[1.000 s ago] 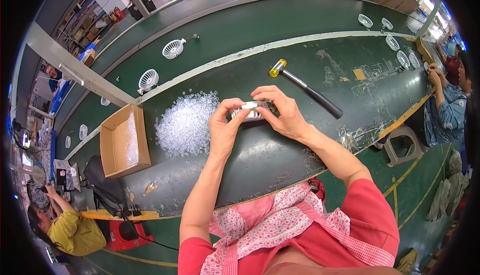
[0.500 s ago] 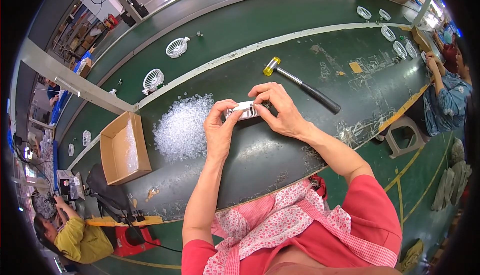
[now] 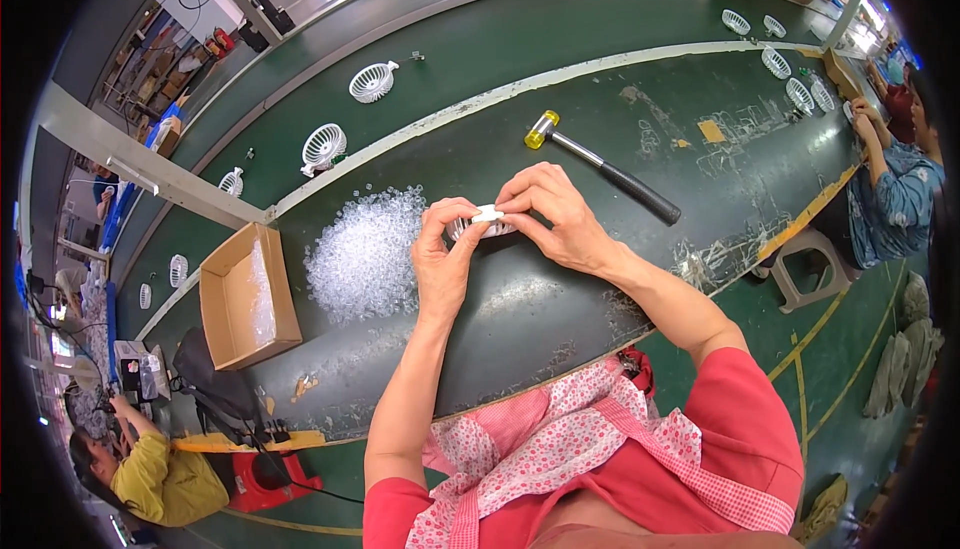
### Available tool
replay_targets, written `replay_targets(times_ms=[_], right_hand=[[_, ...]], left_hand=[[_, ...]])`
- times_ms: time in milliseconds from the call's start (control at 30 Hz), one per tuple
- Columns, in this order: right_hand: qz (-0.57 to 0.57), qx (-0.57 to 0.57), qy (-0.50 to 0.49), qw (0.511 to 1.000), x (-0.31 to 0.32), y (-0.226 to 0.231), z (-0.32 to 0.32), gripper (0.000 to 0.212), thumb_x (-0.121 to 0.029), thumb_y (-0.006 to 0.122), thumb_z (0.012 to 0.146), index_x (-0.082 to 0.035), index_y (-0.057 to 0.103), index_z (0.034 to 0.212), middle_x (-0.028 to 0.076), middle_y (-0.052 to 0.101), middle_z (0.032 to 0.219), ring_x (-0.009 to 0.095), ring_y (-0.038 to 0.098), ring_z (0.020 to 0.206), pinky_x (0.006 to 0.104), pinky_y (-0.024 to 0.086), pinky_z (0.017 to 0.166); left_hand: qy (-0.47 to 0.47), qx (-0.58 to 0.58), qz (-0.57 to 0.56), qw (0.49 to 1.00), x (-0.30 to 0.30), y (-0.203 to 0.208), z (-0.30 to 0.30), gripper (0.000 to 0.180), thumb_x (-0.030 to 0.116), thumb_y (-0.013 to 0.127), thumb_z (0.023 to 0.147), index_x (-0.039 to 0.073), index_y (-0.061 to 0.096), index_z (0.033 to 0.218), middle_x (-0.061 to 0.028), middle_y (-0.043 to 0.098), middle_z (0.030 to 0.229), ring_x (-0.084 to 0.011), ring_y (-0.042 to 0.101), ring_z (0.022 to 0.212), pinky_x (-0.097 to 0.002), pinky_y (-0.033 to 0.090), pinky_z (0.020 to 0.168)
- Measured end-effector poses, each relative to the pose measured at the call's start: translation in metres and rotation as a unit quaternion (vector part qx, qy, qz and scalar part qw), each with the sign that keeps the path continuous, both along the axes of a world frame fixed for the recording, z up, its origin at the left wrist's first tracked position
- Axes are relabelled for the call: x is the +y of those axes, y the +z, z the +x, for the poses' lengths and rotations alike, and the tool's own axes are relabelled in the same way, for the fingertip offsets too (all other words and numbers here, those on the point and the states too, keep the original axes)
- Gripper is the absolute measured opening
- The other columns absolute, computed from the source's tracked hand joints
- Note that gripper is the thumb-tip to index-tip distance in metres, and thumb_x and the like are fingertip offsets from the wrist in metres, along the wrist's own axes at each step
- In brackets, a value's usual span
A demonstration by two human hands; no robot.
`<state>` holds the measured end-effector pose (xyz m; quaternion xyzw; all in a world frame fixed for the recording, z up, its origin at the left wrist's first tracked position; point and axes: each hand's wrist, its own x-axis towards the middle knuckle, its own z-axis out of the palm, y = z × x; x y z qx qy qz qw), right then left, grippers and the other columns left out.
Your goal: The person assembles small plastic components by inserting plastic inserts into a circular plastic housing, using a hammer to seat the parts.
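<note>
Above the dark worktable, a white ribbed plastic housing point(image 3: 487, 226) is held between my two hands, tilted on its edge. My left hand point(image 3: 441, 254) grips its left side between thumb and fingers. On the other side, my right hand point(image 3: 560, 214) pinches the white top part with thumb and fingertips, which partly cover it. Beside my left hand lies a heap of small clear plastic pieces point(image 3: 362, 254). A mallet point(image 3: 610, 171) with yellow faces and a black grip rests beyond my right hand.
An open cardboard box point(image 3: 250, 299) stands left of the heap. Along the far side runs a green conveyor belt point(image 3: 470, 59) carrying white slotted housings point(image 3: 324, 147). A co-worker in yellow point(image 3: 165, 479) sits at the left, another in blue point(image 3: 895, 194) at the right.
The housing has turned in my hands, so its ribbed side now shows below the white top part. On the belt, the left-hand housings have shifted rightward.
</note>
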<state>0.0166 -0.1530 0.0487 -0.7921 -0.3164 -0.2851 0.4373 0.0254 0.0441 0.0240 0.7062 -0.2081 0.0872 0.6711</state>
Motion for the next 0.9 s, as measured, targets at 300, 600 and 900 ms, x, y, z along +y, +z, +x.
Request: replay_targets(times_ms=[300,600,900], right_hand=[[0.02,0.018,-0.045,0.999,0.005,-0.008,0.006,0.014,0.003,0.071,0.082,-0.002,0.063,0.093,0.01,0.064,0.097,0.025,0.061,0.087,0.0359,0.048,0.077],[0.059,-0.048,-0.193,0.978,-0.014,-0.014,0.155,0.008,-0.003,0.062,0.09,0.0,0.057,0.096,0.016,0.06,0.103,0.034,0.06,0.092,0.0393,0.049,0.081],[-0.189,0.101,-0.049,0.976,0.118,-0.032,0.234,0.039,-0.026,0.064,0.091,-0.006,0.058,0.124,0.011,0.062,0.119,0.034,0.061,0.106,0.0474,0.047,0.086]], left_hand=[[0.11,-0.072,0.06,0.99,-0.013,0.005,0.001,0.025,-0.002,0.071,0.085,0.004,0.065,0.108,-0.0094,0.06,0.121,-0.0201,0.055,0.116,-0.0314,0.041,0.1],[0.139,-0.115,0.112,0.977,-0.025,-0.03,0.001,0.032,0.008,0.07,0.087,0.005,0.061,0.117,-0.013,0.059,0.117,-0.032,0.052,0.115,-0.0397,0.041,0.101],[0.102,-0.161,0.177,0.966,-0.033,-0.041,-0.006,0.027,0.007,0.068,0.084,0.004,0.061,0.109,-0.0115,0.059,0.111,-0.0334,0.049,0.118,-0.0445,0.04,0.101]])
